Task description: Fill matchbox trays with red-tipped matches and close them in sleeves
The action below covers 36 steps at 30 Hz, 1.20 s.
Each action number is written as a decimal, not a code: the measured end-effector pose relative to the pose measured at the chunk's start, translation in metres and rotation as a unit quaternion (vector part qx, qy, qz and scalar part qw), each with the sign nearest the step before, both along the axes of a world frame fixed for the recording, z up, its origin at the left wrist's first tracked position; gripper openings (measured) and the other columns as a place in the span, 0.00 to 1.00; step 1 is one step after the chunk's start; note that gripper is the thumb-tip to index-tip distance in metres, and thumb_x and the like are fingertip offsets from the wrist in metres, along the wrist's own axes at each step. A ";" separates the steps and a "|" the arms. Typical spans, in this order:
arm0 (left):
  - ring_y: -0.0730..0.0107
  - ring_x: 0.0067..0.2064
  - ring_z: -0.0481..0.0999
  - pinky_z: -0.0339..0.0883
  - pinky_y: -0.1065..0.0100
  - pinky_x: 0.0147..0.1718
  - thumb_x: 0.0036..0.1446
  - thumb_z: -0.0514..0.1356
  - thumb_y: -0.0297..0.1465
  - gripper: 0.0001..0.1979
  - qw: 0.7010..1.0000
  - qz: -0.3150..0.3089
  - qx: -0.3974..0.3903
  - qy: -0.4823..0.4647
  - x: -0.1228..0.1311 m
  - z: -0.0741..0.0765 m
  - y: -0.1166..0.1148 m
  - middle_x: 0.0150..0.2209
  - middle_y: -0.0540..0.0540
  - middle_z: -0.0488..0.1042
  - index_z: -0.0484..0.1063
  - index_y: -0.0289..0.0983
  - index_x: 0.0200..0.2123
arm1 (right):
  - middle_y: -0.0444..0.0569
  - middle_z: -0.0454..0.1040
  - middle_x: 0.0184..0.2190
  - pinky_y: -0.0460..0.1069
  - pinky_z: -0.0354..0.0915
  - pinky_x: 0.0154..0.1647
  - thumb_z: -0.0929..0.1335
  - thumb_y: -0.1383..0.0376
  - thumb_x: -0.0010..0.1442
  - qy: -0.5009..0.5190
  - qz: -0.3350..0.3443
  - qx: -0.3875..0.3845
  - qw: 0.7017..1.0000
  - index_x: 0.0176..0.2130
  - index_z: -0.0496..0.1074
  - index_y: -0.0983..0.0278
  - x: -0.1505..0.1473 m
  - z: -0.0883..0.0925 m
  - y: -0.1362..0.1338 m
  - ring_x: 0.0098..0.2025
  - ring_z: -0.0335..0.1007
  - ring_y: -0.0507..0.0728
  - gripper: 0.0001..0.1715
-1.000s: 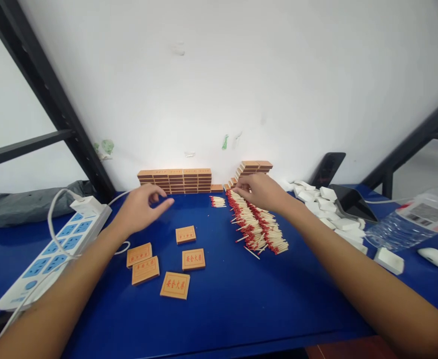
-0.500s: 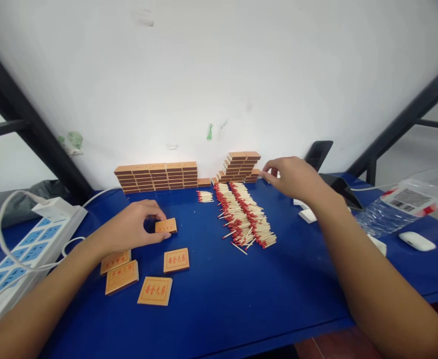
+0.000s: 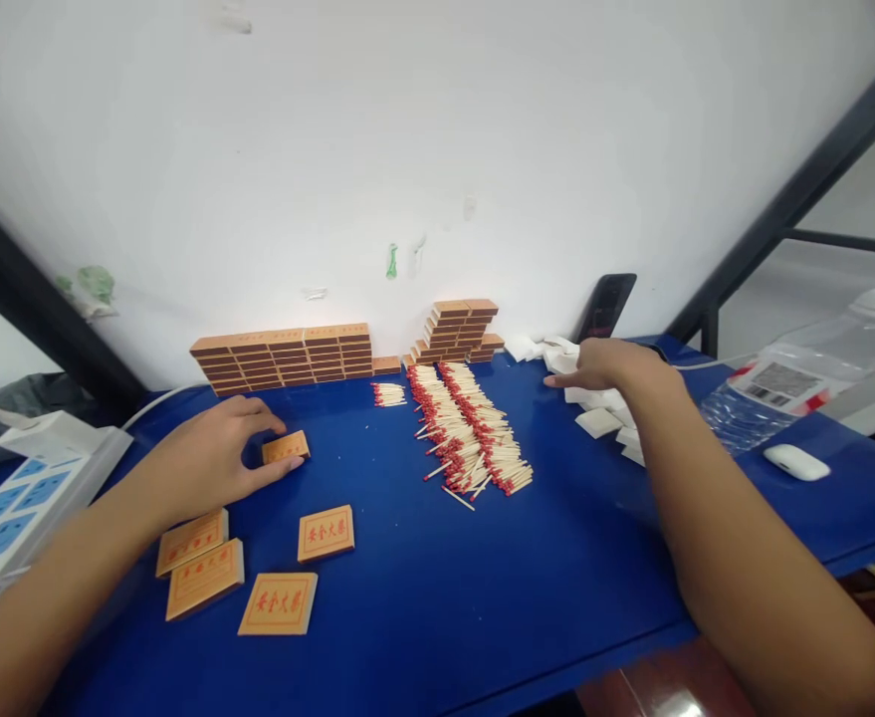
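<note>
My left hand (image 3: 217, 453) is closed around a small orange matchbox (image 3: 286, 447) resting on the blue table, with the thumb on its near side and the fingers behind. Closer to me lie several flat matchboxes with red characters, including one (image 3: 279, 603) at the front. My right hand (image 3: 612, 364) reaches over a pile of white folded pieces (image 3: 599, 422) at the back right. One digit stretches out to the left with nothing seen in it; the other fingers are partly hidden.
Two long rows of red-tipped matches (image 3: 474, 428) and a small bunch (image 3: 389, 394) lie mid-table. Stacked matchboxes (image 3: 288, 358) and a stepped stack (image 3: 456, 329) line the wall. A power strip (image 3: 26, 508), a phone (image 3: 605, 307), a plastic bottle (image 3: 787, 383) and a white case (image 3: 796, 461) flank them.
My right hand has left the right end of the stepped stack and moved over the white pieces. My left hand stays around the matchbox. The view has turned slightly right.
</note>
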<state>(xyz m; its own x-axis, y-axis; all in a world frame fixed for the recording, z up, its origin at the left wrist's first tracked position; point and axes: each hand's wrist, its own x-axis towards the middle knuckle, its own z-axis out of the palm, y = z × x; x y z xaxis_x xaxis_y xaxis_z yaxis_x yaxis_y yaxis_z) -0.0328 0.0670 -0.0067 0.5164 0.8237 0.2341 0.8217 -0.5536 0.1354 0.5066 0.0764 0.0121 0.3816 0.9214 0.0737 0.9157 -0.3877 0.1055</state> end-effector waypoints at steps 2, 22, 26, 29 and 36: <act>0.43 0.49 0.82 0.77 0.45 0.50 0.59 0.60 0.62 0.28 1.000 -0.007 0.003 0.000 0.004 0.001 -0.003 0.48 0.41 0.84 0.84 0.47 0.42 | 0.67 0.84 0.40 0.60 0.73 0.40 0.80 0.42 0.53 0.009 -0.042 -0.066 0.997 0.43 0.84 0.67 -0.008 -0.001 0.001 0.41 0.82 0.72 0.33; 0.48 0.46 0.82 0.77 0.48 0.48 0.70 0.54 0.55 0.26 0.991 -0.092 0.096 -0.011 0.024 0.009 -0.019 0.43 0.42 0.85 0.83 0.43 0.41 | 0.63 0.83 0.50 0.57 0.74 0.43 0.78 0.57 0.60 0.015 0.031 -0.095 0.995 0.48 0.82 0.64 -0.024 0.001 0.000 0.50 0.83 0.70 0.19; 0.48 0.46 0.82 0.77 0.46 0.48 0.70 0.55 0.55 0.25 0.990 -0.094 0.101 -0.016 0.027 0.010 -0.023 0.42 0.41 0.85 0.83 0.43 0.41 | 0.66 0.83 0.52 0.58 0.73 0.43 0.74 0.55 0.65 -0.011 0.032 -0.065 0.997 0.51 0.82 0.65 -0.041 0.015 -0.010 0.51 0.82 0.71 0.20; 0.46 0.46 0.82 0.77 0.46 0.47 0.69 0.54 0.56 0.26 0.993 -0.085 0.085 -0.010 0.028 0.011 -0.024 0.42 0.41 0.85 0.83 0.45 0.41 | 0.66 0.84 0.48 0.57 0.72 0.41 0.74 0.59 0.66 -0.006 0.012 -0.120 0.993 0.49 0.82 0.67 -0.052 0.022 -0.016 0.48 0.83 0.70 0.16; 0.50 0.45 0.82 0.78 0.48 0.44 0.73 0.54 0.52 0.25 0.987 -0.112 0.114 0.005 0.030 0.010 -0.026 0.41 0.42 0.85 0.83 0.40 0.42 | 0.66 0.82 0.53 0.56 0.71 0.41 0.72 0.62 0.69 -0.003 -0.009 -0.105 0.994 0.54 0.80 0.66 -0.069 0.040 -0.032 0.51 0.81 0.70 0.16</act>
<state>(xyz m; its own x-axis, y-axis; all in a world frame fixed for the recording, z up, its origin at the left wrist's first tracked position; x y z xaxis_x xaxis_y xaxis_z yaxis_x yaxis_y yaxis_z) -0.0027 0.0415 0.0038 0.6827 0.6150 0.3945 0.6756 -0.7370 -0.0203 0.4376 0.0447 0.0518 0.3987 0.9095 -0.1178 0.9077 -0.3730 0.1920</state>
